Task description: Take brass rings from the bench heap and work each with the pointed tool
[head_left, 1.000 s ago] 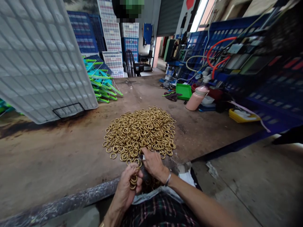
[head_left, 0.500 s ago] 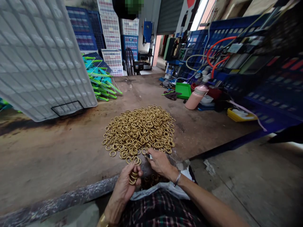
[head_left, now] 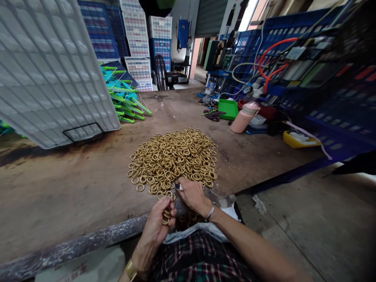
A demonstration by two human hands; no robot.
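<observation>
A heap of brass-coloured rings [head_left: 176,156] lies on the worktable [head_left: 88,180] in front of me. My left hand [head_left: 161,217] is closed around several brass rings [head_left: 166,215] at the table's front edge; a few loose rings lie just beyond its fingertips. At the near side of the heap, my right hand [head_left: 192,194] is closed on a small white and dark object [head_left: 179,187], mostly hidden by the fingers, so its kind cannot be made out. More rings [head_left: 188,220] sit below the table edge, in a pale bag or cloth [head_left: 190,230] over my lap.
A large white crate [head_left: 55,74] stands tilted at left, beside green and turquoise plastic frames [head_left: 126,100]. On the right are a pink bottle [head_left: 243,117], a green tray [head_left: 227,109], a yellow tray [head_left: 301,140] and a machine with orange hoses [head_left: 264,58]. Stacked crates [head_left: 135,35] and a fan [head_left: 161,72] stand behind.
My right hand has moved slightly left and away from me, closer to the left hand. The left hand keeps its rings, its fingers curled further over them. The view has tilted slightly down.
</observation>
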